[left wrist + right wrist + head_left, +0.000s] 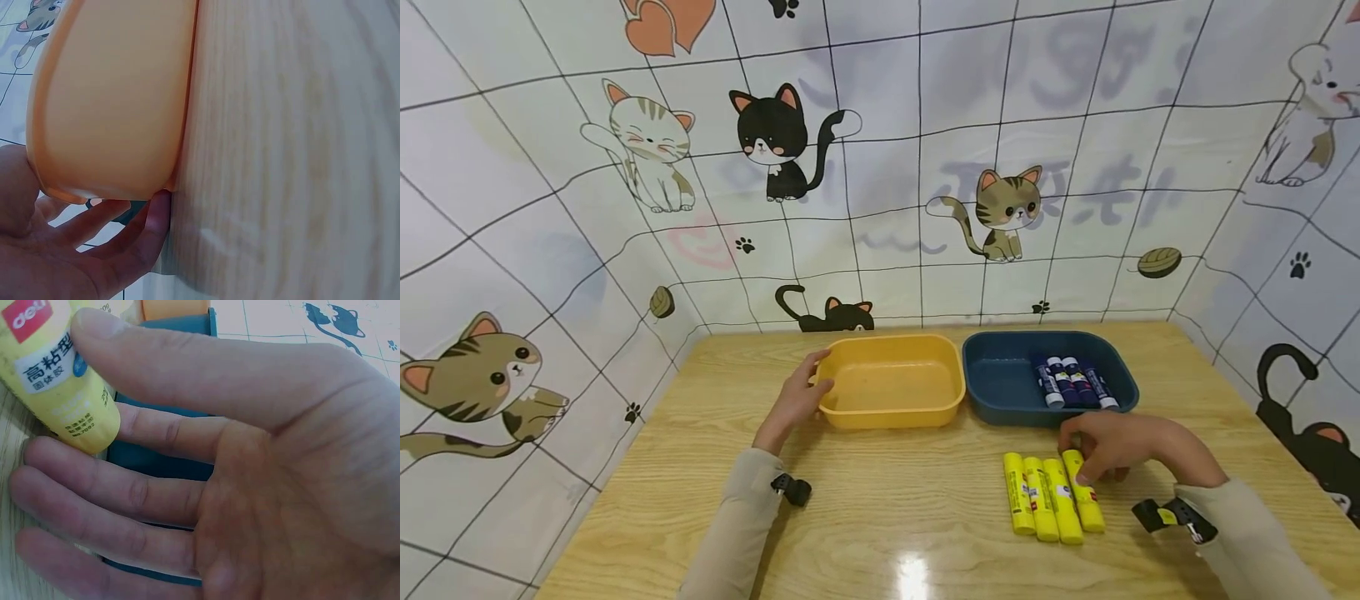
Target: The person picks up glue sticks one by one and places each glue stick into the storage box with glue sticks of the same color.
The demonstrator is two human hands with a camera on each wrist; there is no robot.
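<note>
My right hand (1116,442) pinches a yellow glue stick (1078,487) between thumb and index finger. It is the rightmost of a row of yellow glue sticks (1035,497) lying on the table. In the right wrist view, the thumb lies against the held glue stick (69,394), and the other fingers extend beneath it. My left hand (793,400) holds the left end of a yellow plastic basin (891,417), thumb over the rim. The left wrist view shows fingers (134,240) touching the basin's outer wall (125,106).
A dark blue basin (1003,383) stands against the yellow one's right side. Several dark blue glue sticks with white caps (1071,383) lie in its right half. Both basins are on a wooden table (880,500), before walls covered in cat-print sheeting (887,192).
</note>
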